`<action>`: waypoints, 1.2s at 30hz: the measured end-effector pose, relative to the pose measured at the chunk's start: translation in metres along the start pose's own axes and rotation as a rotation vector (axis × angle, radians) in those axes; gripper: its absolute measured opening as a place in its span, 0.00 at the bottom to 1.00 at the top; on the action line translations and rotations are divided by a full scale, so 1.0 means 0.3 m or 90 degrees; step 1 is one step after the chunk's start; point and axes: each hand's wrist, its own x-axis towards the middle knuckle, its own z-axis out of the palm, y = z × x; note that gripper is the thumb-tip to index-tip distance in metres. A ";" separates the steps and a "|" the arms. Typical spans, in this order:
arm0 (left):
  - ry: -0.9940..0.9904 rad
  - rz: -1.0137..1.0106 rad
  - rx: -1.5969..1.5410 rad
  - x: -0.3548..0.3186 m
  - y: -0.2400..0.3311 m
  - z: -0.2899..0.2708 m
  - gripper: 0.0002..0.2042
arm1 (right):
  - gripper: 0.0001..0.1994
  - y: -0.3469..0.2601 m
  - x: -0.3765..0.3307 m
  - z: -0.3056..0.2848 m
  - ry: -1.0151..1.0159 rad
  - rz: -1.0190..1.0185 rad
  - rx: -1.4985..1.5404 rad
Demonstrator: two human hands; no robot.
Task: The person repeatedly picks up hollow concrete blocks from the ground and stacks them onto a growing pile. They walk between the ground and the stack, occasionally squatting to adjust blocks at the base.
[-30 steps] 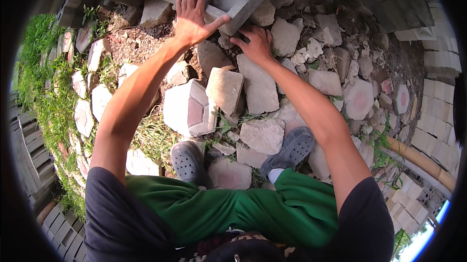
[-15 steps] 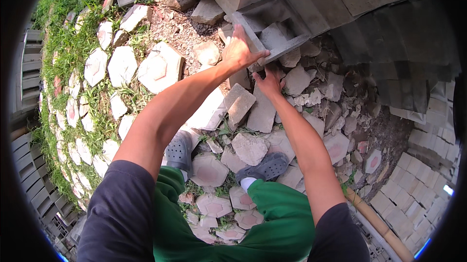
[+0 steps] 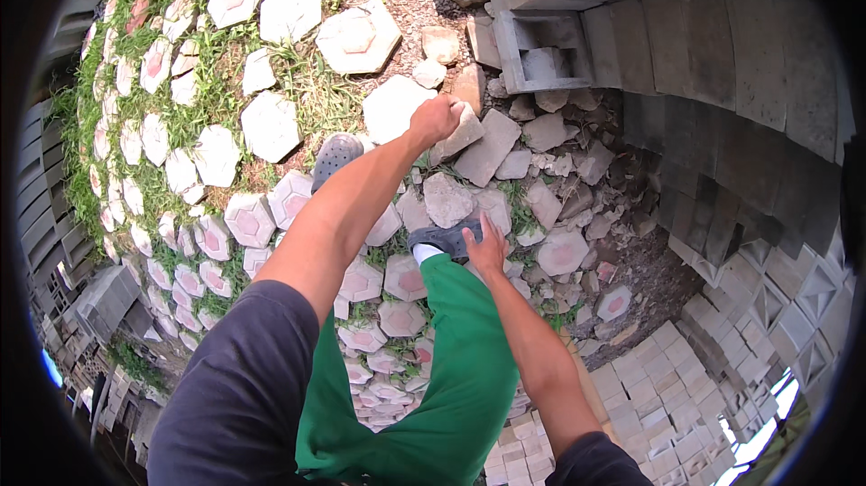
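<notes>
Left fingers: your left hand is curled into a fist. It lies against the near edge of a broken slab piece, but from above you cannot tell whether it clasps that edge or only rests beside it.
Right fingers: your right hand is spread and holds nothing. It hovers just over your right shoe.
Where the slab lies: it is flat in the rubble, touching a larger grey fragment on its right, with a hexagonal paver just to its left.
Further out: a hollow concrete block sits beyond the rubble against the stacked grey blocks. Your left shoe stands near the grass.
Step in hand: this looks like reaching for and taking hold of a loose piece, with only the left arm stretched out to it.
Next move calls for: a sure grip under the slab's edge, since neighbouring fragments crowd it. Bring the free right hand up to share the weight, and keep firm footing on the uneven pavers.
</notes>
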 end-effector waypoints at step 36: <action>1.058 -0.341 -0.728 -2.120 -0.150 -1.206 0.10 | 0.08 -1.997 -1.508 0.049 -0.704 -0.514 -0.125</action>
